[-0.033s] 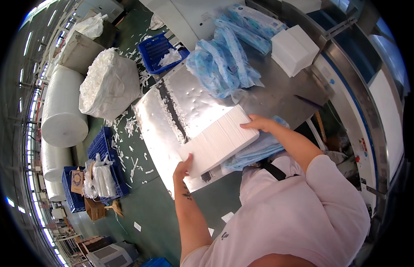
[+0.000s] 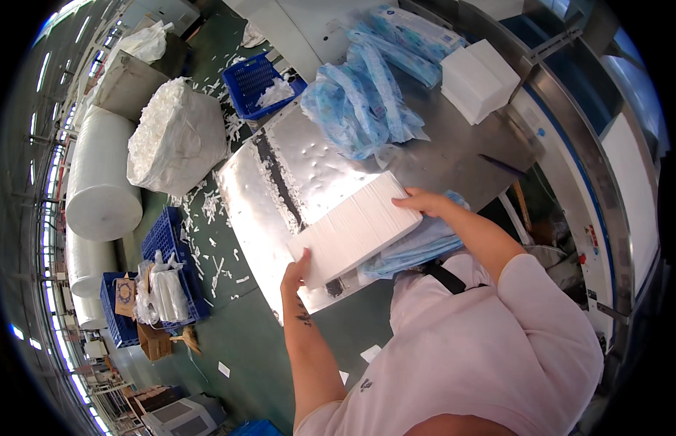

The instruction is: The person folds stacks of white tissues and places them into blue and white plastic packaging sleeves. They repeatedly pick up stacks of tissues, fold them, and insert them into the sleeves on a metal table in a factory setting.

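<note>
A long stack of thin white sheets (image 2: 358, 231), lined along its top like folded paper tissues, lies across the near part of a shiny metal table (image 2: 251, 211). My left hand (image 2: 297, 270) is closed on its left end, thumb on top. At the other end, my right hand (image 2: 424, 202) grips the far right corner, its thumb also over the top. Both hands' remaining fingers are mostly hidden by the stack. Flat blue printed plastic bags (image 2: 414, 251) lie beside the stack, near my waist, partly covered by it.
Crumpled blue plastic bags (image 2: 352, 109) and a white block of sheets (image 2: 480, 81) sit farther back on the table. A dark slot (image 2: 280, 182) with paper scraps crosses the metal. Beyond its edge stand a blue crate (image 2: 251, 83) and a stuffed white sack (image 2: 178, 138).
The whole view has shifted very slightly. Both hands keep the same hold on the stack.
</note>
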{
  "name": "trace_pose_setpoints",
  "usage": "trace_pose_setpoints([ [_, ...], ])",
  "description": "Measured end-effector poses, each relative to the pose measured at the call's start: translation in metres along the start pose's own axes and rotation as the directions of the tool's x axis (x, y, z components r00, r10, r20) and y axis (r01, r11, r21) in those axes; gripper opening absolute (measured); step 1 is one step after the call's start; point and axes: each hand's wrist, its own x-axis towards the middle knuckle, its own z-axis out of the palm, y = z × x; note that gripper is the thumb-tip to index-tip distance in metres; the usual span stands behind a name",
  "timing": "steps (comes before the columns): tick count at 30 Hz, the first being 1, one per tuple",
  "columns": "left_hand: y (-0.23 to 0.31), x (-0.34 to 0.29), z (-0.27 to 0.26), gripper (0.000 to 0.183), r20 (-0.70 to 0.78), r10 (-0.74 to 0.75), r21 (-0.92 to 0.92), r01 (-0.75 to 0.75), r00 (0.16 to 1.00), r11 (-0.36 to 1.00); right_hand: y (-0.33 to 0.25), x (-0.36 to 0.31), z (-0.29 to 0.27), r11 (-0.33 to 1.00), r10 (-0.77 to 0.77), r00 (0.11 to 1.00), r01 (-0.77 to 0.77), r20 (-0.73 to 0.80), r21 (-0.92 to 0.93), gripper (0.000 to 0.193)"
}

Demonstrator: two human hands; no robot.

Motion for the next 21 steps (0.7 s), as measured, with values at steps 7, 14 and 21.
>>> trace_pose_setpoints([
  [7, -0.005, 0.013, 0.013, 0.081, -0.443, 0.322, 0.023, -0.349, 0.837, 0.937, 0.025, 0.013, -0.027, 0.945, 0.104, 0.993, -0.117, 0.057, 0.304, 0.042],
  [14, 0.074, -0.045, 0.101, 0.050, -0.416, 0.837, 0.577, -0.608, 0.356, 0.546, 0.037, 0.031, -0.035, 0.861, 0.016, 0.992, -0.076, 0.121, 0.502, 0.032],
  [21, 0.208, -0.062, 0.211, 0.039, 0.229, 0.968, 0.257, -0.966, 0.102, 0.041, 0.013, 0.007, -0.047, 0.915, -0.055, 0.997, 0.029, 0.053, 0.402, 0.028],
])
